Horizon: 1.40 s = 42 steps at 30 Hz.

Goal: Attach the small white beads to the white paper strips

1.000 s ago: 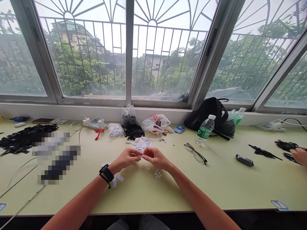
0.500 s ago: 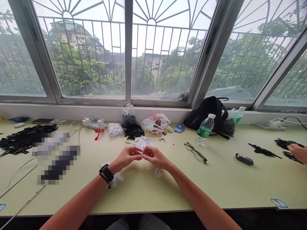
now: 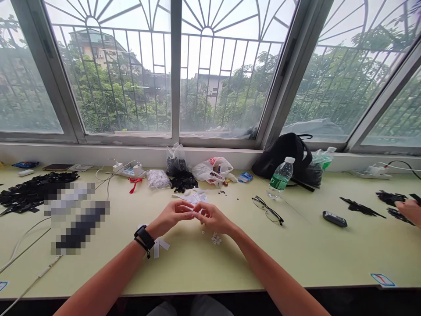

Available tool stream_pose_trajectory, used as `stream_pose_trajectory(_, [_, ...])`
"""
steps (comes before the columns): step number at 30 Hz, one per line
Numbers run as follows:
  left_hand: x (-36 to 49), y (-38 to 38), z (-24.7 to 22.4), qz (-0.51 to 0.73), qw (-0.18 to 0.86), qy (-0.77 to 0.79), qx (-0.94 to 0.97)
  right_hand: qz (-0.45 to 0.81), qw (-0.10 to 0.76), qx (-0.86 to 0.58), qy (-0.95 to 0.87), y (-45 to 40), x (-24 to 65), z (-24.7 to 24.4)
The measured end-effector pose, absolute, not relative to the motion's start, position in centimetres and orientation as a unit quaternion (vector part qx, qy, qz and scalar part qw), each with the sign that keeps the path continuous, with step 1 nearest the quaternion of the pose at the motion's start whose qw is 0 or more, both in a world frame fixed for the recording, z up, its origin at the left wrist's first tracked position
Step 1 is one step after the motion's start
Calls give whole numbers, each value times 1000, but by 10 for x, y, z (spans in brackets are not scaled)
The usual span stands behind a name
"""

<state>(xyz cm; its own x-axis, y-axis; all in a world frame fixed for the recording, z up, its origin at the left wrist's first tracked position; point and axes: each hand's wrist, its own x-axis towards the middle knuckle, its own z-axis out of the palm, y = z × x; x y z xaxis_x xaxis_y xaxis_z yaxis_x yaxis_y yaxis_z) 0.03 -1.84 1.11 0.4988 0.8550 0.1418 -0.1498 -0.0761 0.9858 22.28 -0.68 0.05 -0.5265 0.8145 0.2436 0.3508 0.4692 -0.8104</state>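
**Fig.** Seated work at a pale green table (image 3: 197, 272), forearms angled in from the near edge, hands meeting mid-table; items L to R.

Far L, by the far edge: heap of black strips (image 3: 36, 191). Near centre: black smartwatch (image 3: 144, 238) on L wrist, loose white strips (image 3: 157, 248) just below it. L hand (image 3: 174, 213): palm down, wrist raised, fingers (image 3: 187, 209) curled nearly shut. Small white piece (image 3: 198, 211) between the hands, too small to ID; which hand grips it, can't tell. R hand (image 3: 212, 218): palm down, fingers (image 3: 202, 210) curled, tips close to L fingertips, nearly shut. Just below R hand: small white rings (image 3: 216, 238), loose on the table. Further R: eyeglasses (image 3: 267, 211). Far R edge: co-worker's hand (image 3: 409, 211) by black scraps (image 3: 391, 198).

Risk (judged): a weak pinch may drop the white piece, which could be lost among the rings; a R wrist knock could scatter them.
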Motion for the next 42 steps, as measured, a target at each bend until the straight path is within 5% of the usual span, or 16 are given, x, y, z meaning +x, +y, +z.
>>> stream_pose_trajectory(20, [8, -10, -9, 427, 567, 263, 653, 330, 340, -348, -809, -6, 223, -8])
stream_pose_trajectory(42, [12, -12, -8, 445, 549, 254, 660, 495, 351, -310, -731, -4, 224, -1])
